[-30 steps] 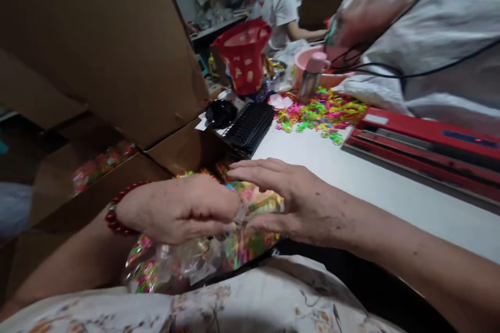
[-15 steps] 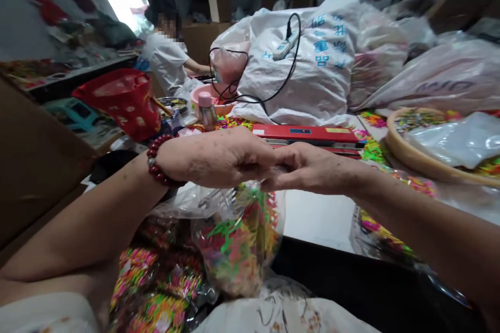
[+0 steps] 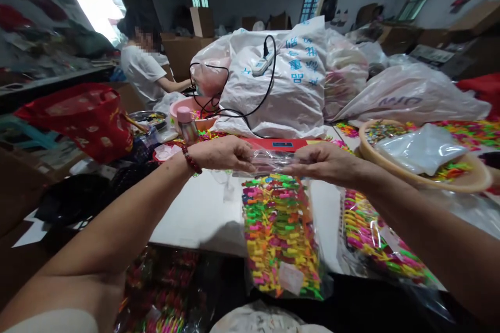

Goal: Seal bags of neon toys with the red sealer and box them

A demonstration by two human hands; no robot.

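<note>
Between both hands, a clear plastic bag (image 3: 281, 234) of small multicoloured plastic pieces hangs over the table's front edge, a white label near its bottom. My left hand (image 3: 228, 154), with a dark red bead bracelet at the wrist, pinches the left side of the bag's top. The right side of that top is gripped by my right hand (image 3: 322, 161). The bag's mouth is stretched flat between them. Just behind the hands lies a red sealing machine (image 3: 269, 143) with a small dark display, partly covered by the hands and the bag's top.
Another filled bag (image 3: 377, 234) lies on the white table (image 3: 187, 213) to the right. Behind it stands a tan basin (image 3: 425, 179). A red bag (image 3: 78, 122) and a pink-capped bottle (image 3: 186, 126) are at left. Large white sacks (image 3: 273, 93) fill the back; a person (image 3: 140, 70) sits beyond.
My hands have moved apart, pulling the bag's top taut. The bag now hangs flat, facing me, further right. The view has shifted to the right.
</note>
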